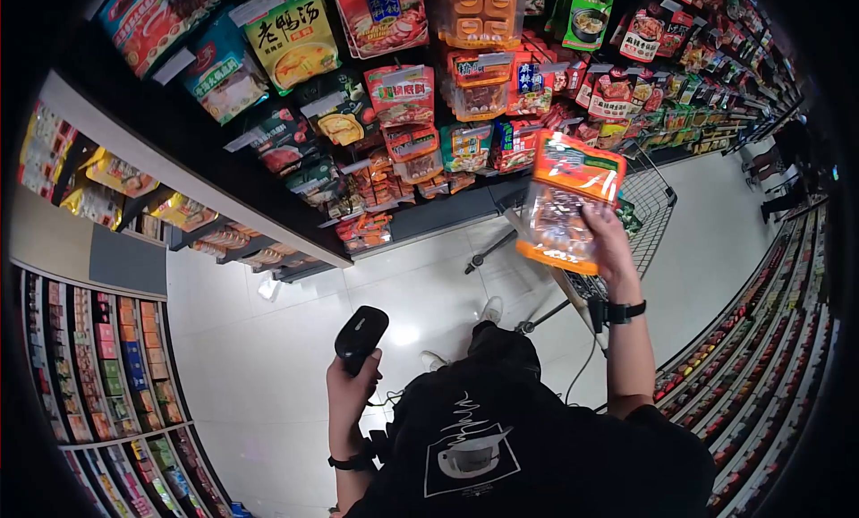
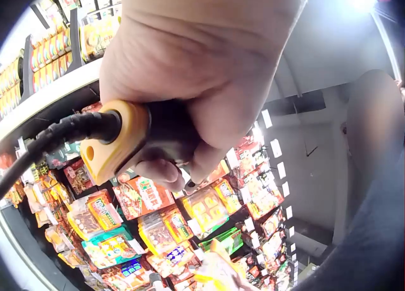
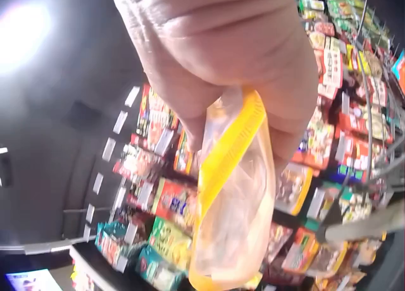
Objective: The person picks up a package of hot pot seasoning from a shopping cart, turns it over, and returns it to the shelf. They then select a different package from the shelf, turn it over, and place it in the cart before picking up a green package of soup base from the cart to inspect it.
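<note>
My right hand [image 1: 607,236] pinches a red and orange seasoning packet [image 1: 569,205] with a clear window by its side, thumb on its face, held up before the shelf. In the right wrist view the packet [image 3: 234,202] shows a yellow band and clear plastic between thumb and fingers. Lower and to the left, my left hand [image 1: 352,394] grips a black handheld barcode scanner [image 1: 361,337], its head tilted up. The left wrist view shows the scanner's yellow-trimmed end [image 2: 117,139] and a black cable [image 2: 47,142] running out of it; the fingers curl round the handle.
A rack of hanging seasoning packets [image 1: 407,93] stands in front. Behind the held packet is a wire shopping cart [image 1: 658,218]. More stocked shelves [image 1: 112,357] stand at left and along the right [image 1: 761,339]. Pale tiled floor [image 1: 268,375] lies between, and people [image 1: 787,174] stand far right.
</note>
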`<state>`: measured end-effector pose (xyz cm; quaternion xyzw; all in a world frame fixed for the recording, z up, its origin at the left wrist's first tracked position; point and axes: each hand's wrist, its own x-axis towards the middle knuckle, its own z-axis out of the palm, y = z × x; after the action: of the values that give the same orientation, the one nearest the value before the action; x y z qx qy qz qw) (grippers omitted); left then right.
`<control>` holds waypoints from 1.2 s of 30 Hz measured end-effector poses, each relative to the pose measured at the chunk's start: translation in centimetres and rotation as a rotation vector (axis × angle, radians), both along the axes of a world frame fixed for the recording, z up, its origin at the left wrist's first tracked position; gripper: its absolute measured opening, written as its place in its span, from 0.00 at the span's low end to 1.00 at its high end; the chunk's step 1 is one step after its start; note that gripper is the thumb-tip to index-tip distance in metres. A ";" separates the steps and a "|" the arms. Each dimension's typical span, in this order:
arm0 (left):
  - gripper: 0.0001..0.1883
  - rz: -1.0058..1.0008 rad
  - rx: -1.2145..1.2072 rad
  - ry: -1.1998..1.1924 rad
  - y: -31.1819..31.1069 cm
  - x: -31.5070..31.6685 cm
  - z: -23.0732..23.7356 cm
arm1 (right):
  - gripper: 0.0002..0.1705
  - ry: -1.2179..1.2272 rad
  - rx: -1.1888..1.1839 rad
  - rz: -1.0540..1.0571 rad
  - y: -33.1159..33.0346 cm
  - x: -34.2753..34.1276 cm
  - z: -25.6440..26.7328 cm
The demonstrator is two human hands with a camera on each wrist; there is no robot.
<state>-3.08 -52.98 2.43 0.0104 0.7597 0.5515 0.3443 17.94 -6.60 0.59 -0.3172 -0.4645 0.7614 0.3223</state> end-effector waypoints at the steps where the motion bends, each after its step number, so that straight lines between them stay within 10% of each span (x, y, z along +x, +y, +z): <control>1: 0.17 -0.005 0.013 0.013 -0.9 0.1 0.0 | 0.21 0.004 0.006 0.075 -2.6 -2.1 0.1; 4: 0.16 -0.009 0.015 0.040 -3.7 0.3 0.5 | 0.22 -0.492 0.203 0.253 -7.0 -6.1 -3.2; 12: 0.11 0.061 0.072 0.014 -9.6 0.4 1.4 | 0.21 0.123 0.059 0.366 -16.2 -11.8 -1.4; 23: 0.11 -0.116 0.086 0.001 -4.9 -3.6 3.3 | 0.30 1.025 -0.851 0.676 -15.5 -20.0 -8.7; 36: 0.13 -0.366 -0.002 0.012 6.2 -9.6 4.4 | 0.32 0.943 -0.705 0.741 -11.0 -27.5 -8.6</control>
<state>-12.70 -46.77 6.86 0.1512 0.7477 0.4788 0.4345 -9.51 -17.59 -8.02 0.1409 -0.0776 0.9832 0.0864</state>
